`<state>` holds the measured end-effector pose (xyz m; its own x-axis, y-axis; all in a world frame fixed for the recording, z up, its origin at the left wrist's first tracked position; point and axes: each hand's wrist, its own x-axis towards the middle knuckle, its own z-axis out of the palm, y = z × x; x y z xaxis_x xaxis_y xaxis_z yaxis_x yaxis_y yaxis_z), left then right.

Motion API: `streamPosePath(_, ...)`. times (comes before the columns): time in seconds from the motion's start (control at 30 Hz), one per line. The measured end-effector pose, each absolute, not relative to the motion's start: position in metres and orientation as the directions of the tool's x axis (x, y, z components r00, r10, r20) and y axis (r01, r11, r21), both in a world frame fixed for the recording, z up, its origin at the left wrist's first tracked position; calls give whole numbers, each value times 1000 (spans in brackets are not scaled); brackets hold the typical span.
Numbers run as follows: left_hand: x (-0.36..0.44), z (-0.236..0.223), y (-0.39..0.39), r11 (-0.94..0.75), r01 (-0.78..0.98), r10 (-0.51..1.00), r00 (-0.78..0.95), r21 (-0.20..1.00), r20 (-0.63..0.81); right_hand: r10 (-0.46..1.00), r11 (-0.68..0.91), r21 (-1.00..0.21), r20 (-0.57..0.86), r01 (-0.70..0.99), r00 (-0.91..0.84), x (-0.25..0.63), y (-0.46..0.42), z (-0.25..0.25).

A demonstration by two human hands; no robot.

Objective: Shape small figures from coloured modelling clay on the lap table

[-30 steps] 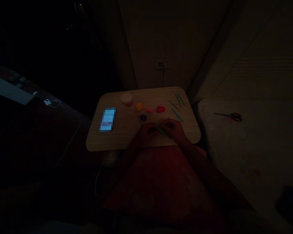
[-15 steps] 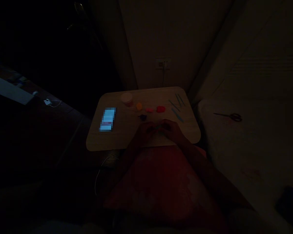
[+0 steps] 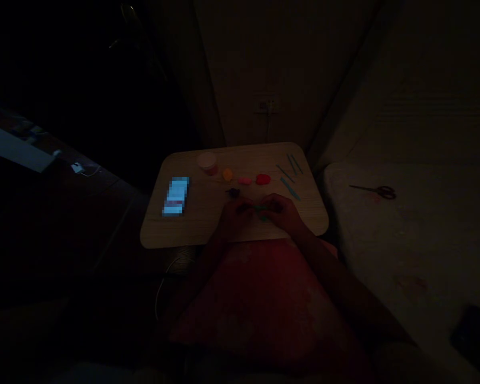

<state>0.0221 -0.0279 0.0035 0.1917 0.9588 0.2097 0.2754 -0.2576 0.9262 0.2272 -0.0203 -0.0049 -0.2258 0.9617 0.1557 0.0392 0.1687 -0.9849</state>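
Observation:
Over the front of a small wooden table (image 3: 202, 229), my left hand (image 3: 237, 214) and my right hand (image 3: 282, 212) meet with fingers closed around a piece of green modelling clay (image 3: 261, 210). The fingers partly hide the clay, and the dim light blurs its shape. Just beyond my hands lie a dark lump of clay (image 3: 233, 192), an orange lump (image 3: 227, 175), a pink piece (image 3: 245, 181) and a red piece (image 3: 263, 179). Several blue-green modelling tools (image 3: 290, 189) rest to the right of them.
A lidded tub (image 3: 208, 163) stands at the table's back left. A lit phone (image 3: 176, 196) lies at the left side. Scissors (image 3: 380, 192) lie on a pale bed-like surface at right. A wall socket (image 3: 267, 104) with a plugged cable is behind the table.
My hands have shifted slightly around the green clay, and more of it shows between my fingers. The other things on the table stay where they were.

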Motion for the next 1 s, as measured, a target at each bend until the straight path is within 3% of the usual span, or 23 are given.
streamPosePath(0.2, 20, 0, -27, -219, 256, 972, 136, 942, 190, 906, 354, -934, 332, 40, -262, 230, -18, -1)
streamPosePath(0.37, 18, 3, -28, -262, 211, 956, 191, 942, 223, 879, 427, -902, 397, 64, -264, 228, -18, -1)
streamPosePath(0.67, 17, 9, -28, -326, 194, 926, 262, 925, 272, 959, 247, -965, 230, 89, -166, 224, -21, -6)
streamPosePath(0.83, 19, 7, -29, -272, 243, 954, 197, 931, 227, 940, 285, -927, 221, 245, -259, 226, -23, -1)
streamPosePath(1.0, 20, 3, -29, -259, 247, 960, 176, 934, 220, 933, 329, -901, 266, 282, -241, 228, -25, 1)
